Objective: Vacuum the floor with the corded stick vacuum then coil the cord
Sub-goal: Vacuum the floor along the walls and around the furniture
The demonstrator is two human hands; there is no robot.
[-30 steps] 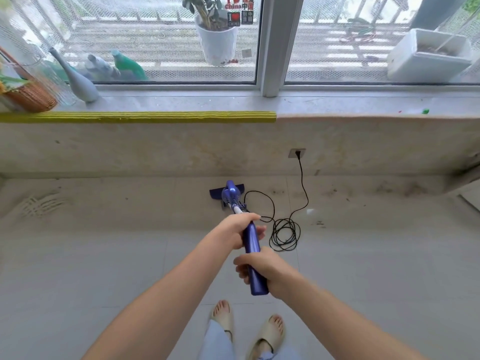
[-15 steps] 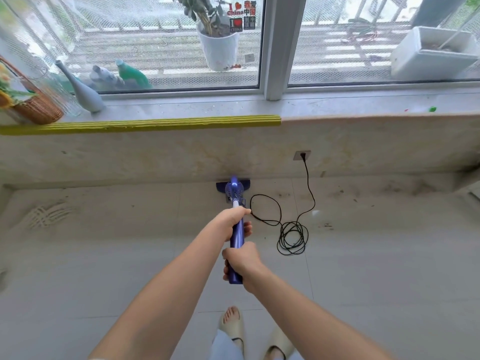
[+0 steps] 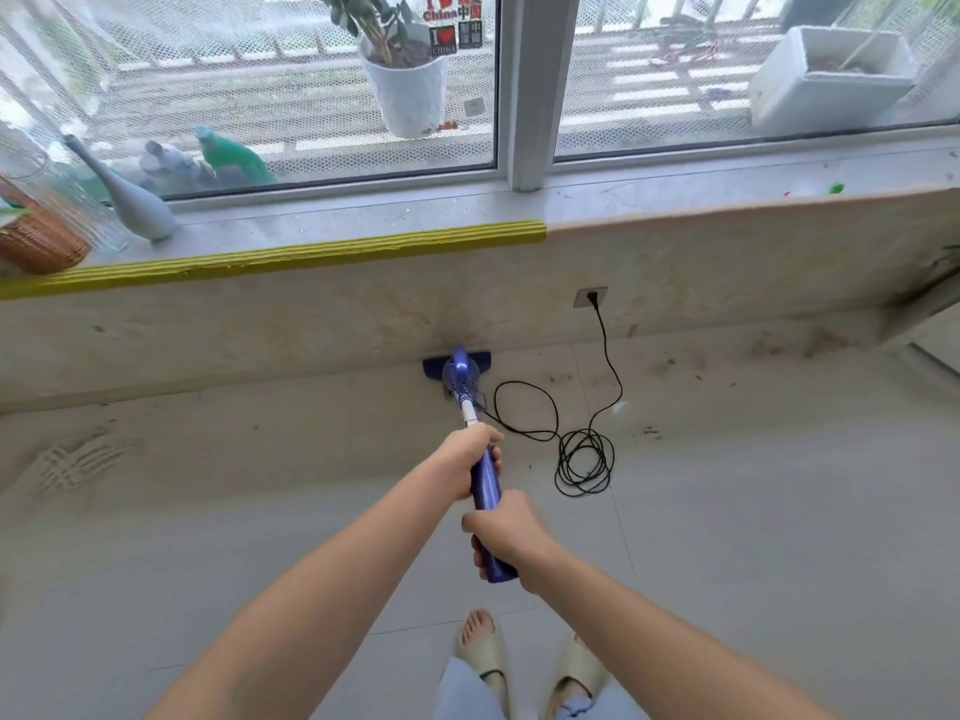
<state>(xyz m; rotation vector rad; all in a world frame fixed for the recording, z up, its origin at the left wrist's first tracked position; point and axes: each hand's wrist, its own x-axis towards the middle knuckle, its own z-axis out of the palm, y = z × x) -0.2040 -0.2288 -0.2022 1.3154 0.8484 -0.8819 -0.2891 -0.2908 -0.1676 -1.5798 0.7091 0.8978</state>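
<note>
Both hands wrapped round the blue stick vacuum [image 3: 485, 485]: left hand [image 3: 467, 459] higher up the handle, right hand [image 3: 506, 530] at the near end. Long axis runs straight ahead from the person; floor head [image 3: 457, 367] sits against the wall base. Cord [image 3: 582, 459] lies loose just right of the wand, plugged into wall socket [image 3: 590, 297]. Right hand is nearer the cord.

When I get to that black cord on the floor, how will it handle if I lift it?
The black cord will probably be limp: it already lies in loose, overlapping loops. Lifted at one spot, those loops would likely droop and may tangle. Its far end sits plugged in the wall socket, so expect it to go taut if pulled far.
</note>
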